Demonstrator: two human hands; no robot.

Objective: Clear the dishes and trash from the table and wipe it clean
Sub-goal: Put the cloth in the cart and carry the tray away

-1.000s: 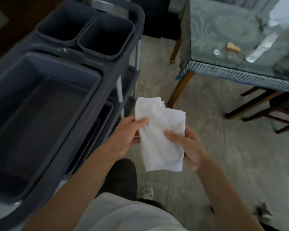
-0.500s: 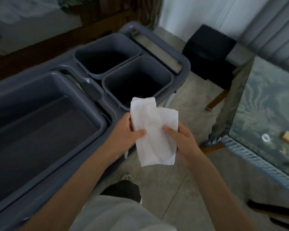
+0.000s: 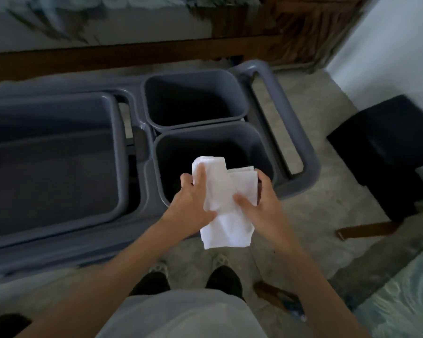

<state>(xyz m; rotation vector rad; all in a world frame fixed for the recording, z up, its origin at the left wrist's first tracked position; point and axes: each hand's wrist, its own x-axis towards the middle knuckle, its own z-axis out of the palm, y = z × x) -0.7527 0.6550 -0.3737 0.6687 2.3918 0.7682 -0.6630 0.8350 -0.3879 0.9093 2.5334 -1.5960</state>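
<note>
Folded white paper napkin (image 3: 226,203) sits gripped between both hands above the near small grey plastic bin (image 3: 259,152) of the grey cart (image 3: 303,176). Left hand (image 3: 193,203) clasps its nine o'clock edge, thumb on top; right hand (image 3: 261,206) pinches the three o'clock edge. A large grey tub (image 3: 117,152) lies at nine o'clock, a second small bin (image 3: 239,98) at twelve.

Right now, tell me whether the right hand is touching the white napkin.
Touching. The head view shows the right hand gripping the white napkin, thumb pressed on its front.
</note>
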